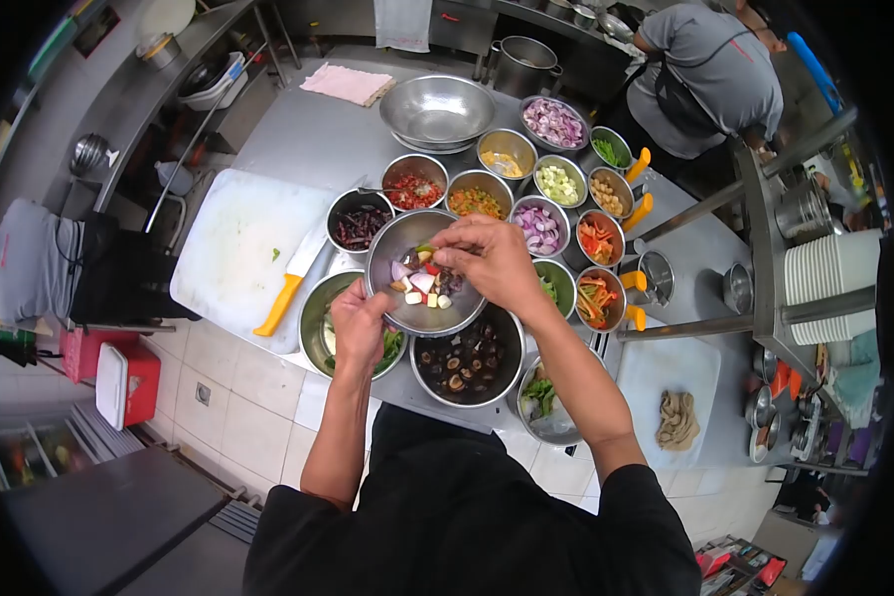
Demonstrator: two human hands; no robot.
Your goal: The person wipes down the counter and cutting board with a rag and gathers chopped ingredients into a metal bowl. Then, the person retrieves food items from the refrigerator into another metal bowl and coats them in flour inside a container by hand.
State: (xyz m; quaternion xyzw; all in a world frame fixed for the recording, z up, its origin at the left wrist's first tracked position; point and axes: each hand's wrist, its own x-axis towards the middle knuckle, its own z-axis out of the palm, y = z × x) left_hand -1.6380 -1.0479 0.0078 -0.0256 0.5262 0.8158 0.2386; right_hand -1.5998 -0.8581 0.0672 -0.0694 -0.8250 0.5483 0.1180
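Steel bowl (419, 319) part-filled, we judge: mix (422, 283) in, mushrooms (457, 381) remain in tub (470, 401). Our left grip (359, 323) pinches bowl's rim; right grip (494, 260) bunched above, on what we cannot tell.

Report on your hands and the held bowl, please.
Left hand gripping round silver metal bowl. Right hand over chopped white and purple pieces inside. Crowding close below: wide metal bowl of dark pieces.
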